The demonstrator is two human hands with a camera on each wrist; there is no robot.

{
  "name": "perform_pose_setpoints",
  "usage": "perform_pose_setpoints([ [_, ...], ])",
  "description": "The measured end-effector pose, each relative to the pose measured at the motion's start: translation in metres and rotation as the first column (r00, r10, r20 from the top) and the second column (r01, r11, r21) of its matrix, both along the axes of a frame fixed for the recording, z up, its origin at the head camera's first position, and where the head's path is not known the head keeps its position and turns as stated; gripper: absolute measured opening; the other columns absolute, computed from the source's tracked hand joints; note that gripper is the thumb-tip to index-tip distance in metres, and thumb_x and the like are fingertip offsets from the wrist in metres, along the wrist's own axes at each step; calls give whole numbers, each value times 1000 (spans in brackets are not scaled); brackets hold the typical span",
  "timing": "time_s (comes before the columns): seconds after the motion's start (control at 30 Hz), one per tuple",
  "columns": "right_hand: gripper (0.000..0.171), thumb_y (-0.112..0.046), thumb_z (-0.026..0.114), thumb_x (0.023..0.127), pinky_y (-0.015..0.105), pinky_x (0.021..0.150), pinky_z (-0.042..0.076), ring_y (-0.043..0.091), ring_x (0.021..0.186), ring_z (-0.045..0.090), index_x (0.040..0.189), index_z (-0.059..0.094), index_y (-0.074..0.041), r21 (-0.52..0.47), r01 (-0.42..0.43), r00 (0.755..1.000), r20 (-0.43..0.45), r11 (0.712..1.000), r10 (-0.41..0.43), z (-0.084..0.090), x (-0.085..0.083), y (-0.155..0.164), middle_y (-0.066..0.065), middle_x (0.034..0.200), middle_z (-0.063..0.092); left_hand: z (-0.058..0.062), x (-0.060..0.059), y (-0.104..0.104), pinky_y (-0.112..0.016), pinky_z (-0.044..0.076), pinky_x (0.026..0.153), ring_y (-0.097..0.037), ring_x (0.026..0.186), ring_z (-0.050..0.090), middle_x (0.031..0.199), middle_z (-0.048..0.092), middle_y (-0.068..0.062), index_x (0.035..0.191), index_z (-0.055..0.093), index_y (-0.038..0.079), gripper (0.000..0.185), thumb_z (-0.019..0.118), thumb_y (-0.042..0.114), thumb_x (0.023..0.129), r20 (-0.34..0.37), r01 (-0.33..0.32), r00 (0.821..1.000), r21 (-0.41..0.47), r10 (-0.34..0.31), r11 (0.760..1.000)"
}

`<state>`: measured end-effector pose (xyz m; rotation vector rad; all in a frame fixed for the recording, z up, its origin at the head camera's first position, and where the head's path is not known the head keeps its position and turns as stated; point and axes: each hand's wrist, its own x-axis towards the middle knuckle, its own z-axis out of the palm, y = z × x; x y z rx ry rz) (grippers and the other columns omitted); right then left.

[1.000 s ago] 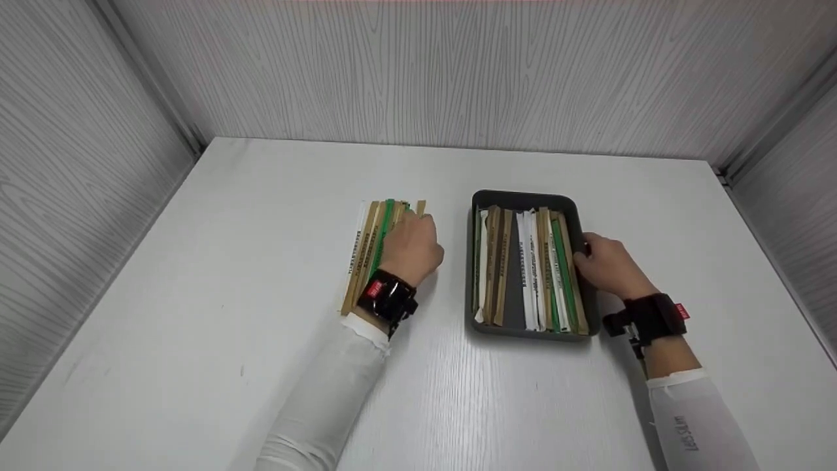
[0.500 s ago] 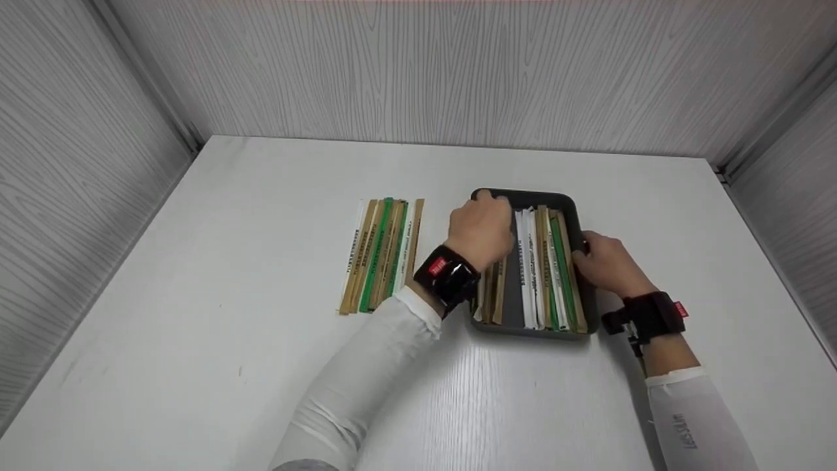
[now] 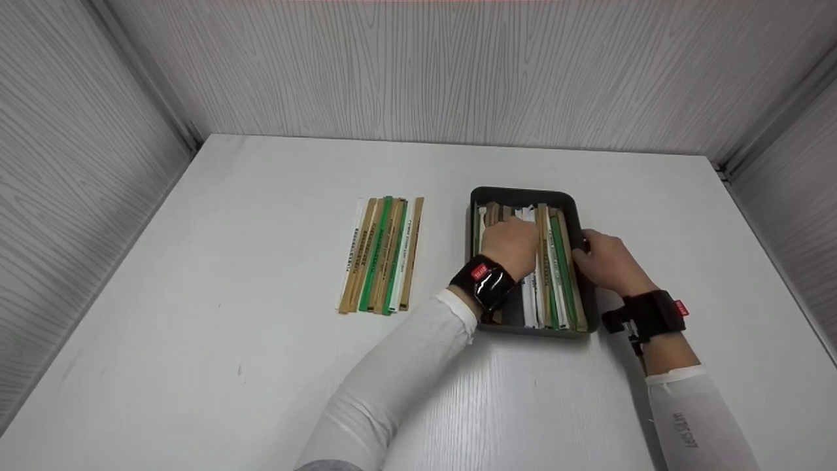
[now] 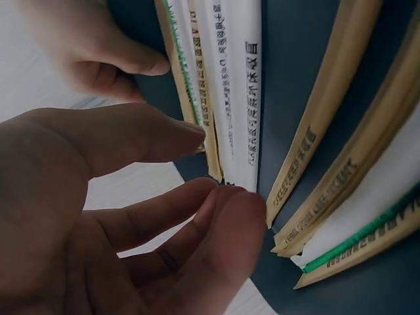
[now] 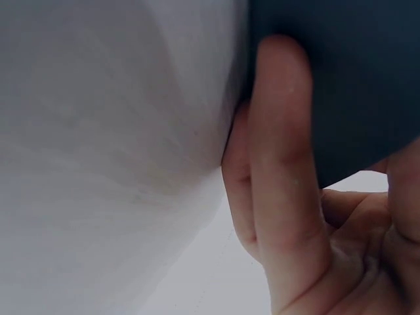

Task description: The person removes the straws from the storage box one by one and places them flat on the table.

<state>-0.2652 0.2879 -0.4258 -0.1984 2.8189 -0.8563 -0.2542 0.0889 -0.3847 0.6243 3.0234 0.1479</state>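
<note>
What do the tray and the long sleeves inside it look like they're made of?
The tray looks like dark grey plastic with a matte finish: rounded corners, smooth wall, no glare. The sleeves seem to be paper wrappers, some brown kraft, some white, some green-edged, with flat creased edges and printed text. What they hold is hidden.

- The white sleeve [image 3: 696,425] on the person's right forearm carries small grey lettering running along the arm; it is too small to read surely.
- Red tags sit on the black wristbands, left [image 3: 480,271] and right [image 3: 682,309]; their white marks are illegible.
- Paper-wrapped sticks in the dark tray [image 4: 236,98] bear lines of black printed characters, too blurred to read.
</note>
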Motion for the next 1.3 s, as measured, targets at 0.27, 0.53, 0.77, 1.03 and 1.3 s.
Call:
perform_pose_setpoints([
  [0.27, 35, -12, 45, 105, 33, 60, 52, 25, 76, 61, 129, 54, 12, -1, -8, 1000, 6, 1000, 8, 0, -1, 1, 22, 96, 63, -12, -1, 7, -27, 59, 60, -10, 80, 69, 91, 75, 1, 88, 77, 16, 18, 63, 12, 99, -20, -50, 999, -60, 48, 997],
  [0.53, 34, -11, 44, 105, 34, 59, 51, 25, 75, 61, 127, 56, 11, -2, -14, 1000, -21, 1000, 14, 0, 1, 2, 21, 94, 64, -23, -5, 12, -25, 59, 60, -7, 81, 68, 94, 75, 2, 94, 80, 18, 17, 64, 15, 100, -29, -98, 995, -98, 96, 990],
  [0.77, 39, -11, 43, 106, 33, 61, 51, 25, 77, 61, 134, 52, 14, -2, -9, 1000, -14, 1000, 9, 0, 1, 0, 21, 96, 64, -27, -5, 14, -25, 59, 62, -8, 85, 68, 101, 73, 0, 101, 79, 15, 16, 64, 19, 100, -35, -106, 994, -119, 103, 987],
  [1.03, 38, -11, 43, 106, 34, 61, 51, 26, 77, 61, 133, 53, 14, 5, -14, 1000, -18, 1000, 14, -1, 0, 1, 23, 97, 64, -31, -7, 12, -27, 60, 61, -10, 81, 70, 97, 74, -1, 95, 79, 13, 18, 62, 12, 100, -16, -82, 997, -66, 81, 994],
  [1.3, 39, -11, 44, 106, 33, 61, 51, 25, 77, 61, 135, 52, 13, -2, -18, 1000, -17, 1000, 18, 0, 1, 2, 23, 98, 65, -25, -5, 11, -27, 61, 64, -11, 81, 71, 110, 74, -9, 109, 79, 8, 18, 63, 12, 100, -40, -114, 993, -57, 112, 992],
])
